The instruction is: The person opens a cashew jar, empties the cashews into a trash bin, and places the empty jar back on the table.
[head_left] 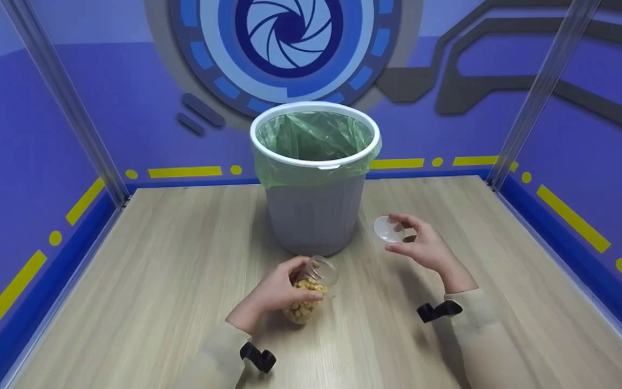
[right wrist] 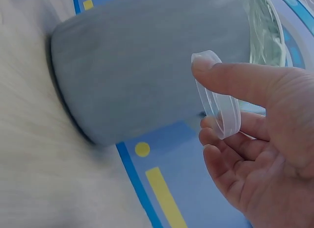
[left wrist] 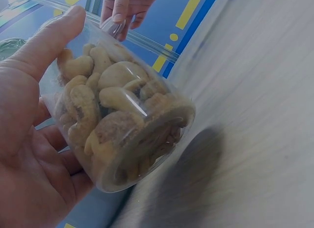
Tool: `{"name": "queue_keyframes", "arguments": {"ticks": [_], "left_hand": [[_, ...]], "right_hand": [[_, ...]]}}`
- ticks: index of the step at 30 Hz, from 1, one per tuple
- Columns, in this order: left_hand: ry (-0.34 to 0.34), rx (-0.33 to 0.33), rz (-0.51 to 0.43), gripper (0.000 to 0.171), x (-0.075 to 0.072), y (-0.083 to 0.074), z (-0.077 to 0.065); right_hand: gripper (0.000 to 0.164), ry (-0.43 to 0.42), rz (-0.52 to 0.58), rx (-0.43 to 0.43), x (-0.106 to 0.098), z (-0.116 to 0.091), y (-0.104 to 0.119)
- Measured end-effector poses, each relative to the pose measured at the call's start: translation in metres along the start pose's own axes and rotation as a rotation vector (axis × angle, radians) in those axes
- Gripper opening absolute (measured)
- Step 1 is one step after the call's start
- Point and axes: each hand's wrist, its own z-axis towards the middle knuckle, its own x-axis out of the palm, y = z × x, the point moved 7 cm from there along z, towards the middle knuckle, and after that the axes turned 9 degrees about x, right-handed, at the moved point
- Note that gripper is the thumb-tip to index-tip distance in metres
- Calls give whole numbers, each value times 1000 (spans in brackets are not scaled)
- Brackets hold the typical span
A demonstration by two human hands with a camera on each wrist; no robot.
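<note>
My left hand (head_left: 278, 292) grips a clear plastic jar (left wrist: 122, 115) of cashew nuts (head_left: 304, 302), its thumb on one side and fingers round the other. The jar is uncapped and tilts with its mouth (head_left: 323, 270) up and toward the bin. In the left wrist view its base sits above its own shadow on the table. To the right, my right hand (head_left: 424, 243) pinches a round translucent lid (head_left: 388, 230) by the edge between thumb and fingers. The right wrist view shows the same lid (right wrist: 218, 103) edge-on, its shallow rim visible.
A grey waste bin (head_left: 313, 216) with a white rim stands at the back middle of the wooden table (head_left: 181, 270), lined with a green bag (head_left: 322, 132). Blue printed walls (head_left: 116, 108) with metal corner posts (head_left: 538, 92) enclose the back and sides.
</note>
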Motion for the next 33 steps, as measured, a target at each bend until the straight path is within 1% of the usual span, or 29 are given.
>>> {"name": "queue_keyframes", "arguments": {"ticks": [6,13,19,23,28,33], "left_hand": [[2,4,-6,62,-1,1,0],[-3,-6,5,63,-2,3,0],[3,-6,8,63,-1,2,0],[-2,-12,3,62,-1,3,-1],[1,-20,1,62,0,4,-1],[2,-25,2,63,0,4,0]], "right_hand": [[72,-21,-31,43,-8,5,-15],[73,-17,-52,92,-9,14,-35],[70,-25,-105,142,-11,15,-55],[69,-16,-119,174,-9,16,-68],[70,4,-126,182,-6,18,-81],[70,18,-131,182,-2,21,-89]]}}
